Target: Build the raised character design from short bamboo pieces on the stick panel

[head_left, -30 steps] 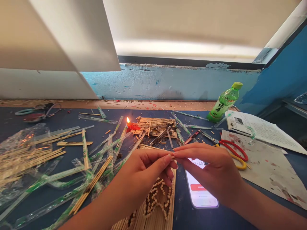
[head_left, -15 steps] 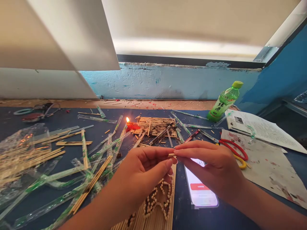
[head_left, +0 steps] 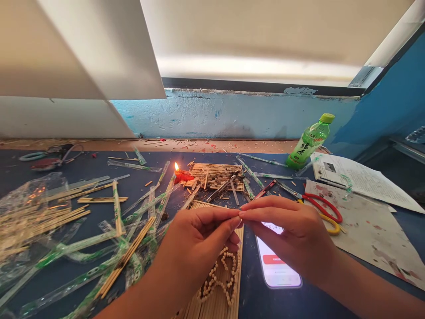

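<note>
Blue tabletop (head_left: 99,167): left hand (head_left: 199,239) and right hand (head_left: 292,235) pinched fingertips together, contents hidden, just above stick mat (head_left: 217,306); candle (head_left: 182,175) safely beyond.

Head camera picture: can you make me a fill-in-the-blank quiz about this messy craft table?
The small red candle on the dark blue table is ____.
The person's left hand and right hand meet at their ____.
The white smartphone lies face up beneath the ____ hand.
Missing words: lit, fingertips, right.
</note>
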Action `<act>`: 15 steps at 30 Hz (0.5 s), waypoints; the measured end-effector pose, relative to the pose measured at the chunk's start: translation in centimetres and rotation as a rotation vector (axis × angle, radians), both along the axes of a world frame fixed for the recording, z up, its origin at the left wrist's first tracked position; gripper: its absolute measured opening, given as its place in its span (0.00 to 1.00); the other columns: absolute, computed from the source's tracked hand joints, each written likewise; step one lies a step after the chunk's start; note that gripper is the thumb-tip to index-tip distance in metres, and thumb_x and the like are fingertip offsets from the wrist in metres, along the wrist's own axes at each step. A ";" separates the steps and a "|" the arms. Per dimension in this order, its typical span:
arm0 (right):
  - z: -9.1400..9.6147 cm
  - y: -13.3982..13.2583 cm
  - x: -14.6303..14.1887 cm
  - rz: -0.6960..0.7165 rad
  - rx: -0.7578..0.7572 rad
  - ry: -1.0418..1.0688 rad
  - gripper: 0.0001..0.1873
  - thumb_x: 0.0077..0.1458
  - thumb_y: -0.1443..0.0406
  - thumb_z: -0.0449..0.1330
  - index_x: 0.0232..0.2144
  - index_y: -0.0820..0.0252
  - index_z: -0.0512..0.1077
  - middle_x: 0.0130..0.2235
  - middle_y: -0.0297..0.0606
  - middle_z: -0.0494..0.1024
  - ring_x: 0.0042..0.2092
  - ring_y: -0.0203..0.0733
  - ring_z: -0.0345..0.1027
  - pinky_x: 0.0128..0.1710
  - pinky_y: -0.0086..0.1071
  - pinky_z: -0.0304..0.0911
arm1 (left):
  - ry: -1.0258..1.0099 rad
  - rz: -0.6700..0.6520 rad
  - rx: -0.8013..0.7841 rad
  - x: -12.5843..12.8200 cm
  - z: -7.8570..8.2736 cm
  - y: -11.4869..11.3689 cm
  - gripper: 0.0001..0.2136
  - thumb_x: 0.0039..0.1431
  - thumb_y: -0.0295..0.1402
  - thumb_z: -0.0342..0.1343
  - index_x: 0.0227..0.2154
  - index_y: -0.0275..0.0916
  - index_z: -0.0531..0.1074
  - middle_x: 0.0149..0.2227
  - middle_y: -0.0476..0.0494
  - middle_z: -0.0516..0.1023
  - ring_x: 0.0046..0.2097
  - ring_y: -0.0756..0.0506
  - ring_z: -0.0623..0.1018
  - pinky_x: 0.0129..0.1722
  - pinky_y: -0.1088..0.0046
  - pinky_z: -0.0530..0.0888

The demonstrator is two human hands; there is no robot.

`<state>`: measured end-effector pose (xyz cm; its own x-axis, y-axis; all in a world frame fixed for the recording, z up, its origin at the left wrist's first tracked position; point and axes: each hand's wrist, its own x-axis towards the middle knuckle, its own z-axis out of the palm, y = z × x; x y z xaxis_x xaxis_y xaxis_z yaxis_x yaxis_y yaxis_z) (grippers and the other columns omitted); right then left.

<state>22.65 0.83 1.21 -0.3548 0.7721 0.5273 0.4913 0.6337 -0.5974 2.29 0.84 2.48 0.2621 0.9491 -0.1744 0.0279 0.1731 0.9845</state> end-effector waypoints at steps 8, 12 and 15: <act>1.7 1.5 6.9 -0.434 -0.059 -0.416 0.12 0.66 0.59 0.57 0.44 0.51 0.79 0.42 0.41 0.84 0.41 0.51 0.80 0.42 0.44 0.72 | 0.068 0.094 0.040 -0.8 -0.1 0.7 0.04 0.61 0.34 0.66 0.36 0.43 0.84 0.25 0.51 0.82 0.29 0.50 0.80 0.31 0.80 0.76; -0.7 3.3 13.2 -0.559 -0.297 -0.616 0.09 0.57 0.61 0.64 0.38 0.58 0.80 0.34 0.49 0.84 0.29 0.52 0.77 0.26 0.39 0.66 | 0.035 0.112 0.030 -0.9 0.1 0.8 0.02 0.60 0.32 0.67 0.34 0.42 0.84 0.24 0.51 0.82 0.28 0.51 0.80 0.31 0.80 0.77; -2.6 3.7 15.3 -0.530 -0.303 -0.609 0.06 0.51 0.64 0.67 0.33 0.56 0.78 0.31 0.47 0.83 0.28 0.51 0.78 0.25 0.36 0.67 | 0.004 0.123 0.033 -0.8 0.3 0.7 0.02 0.59 0.32 0.68 0.34 0.42 0.85 0.24 0.51 0.82 0.28 0.51 0.81 0.32 0.79 0.78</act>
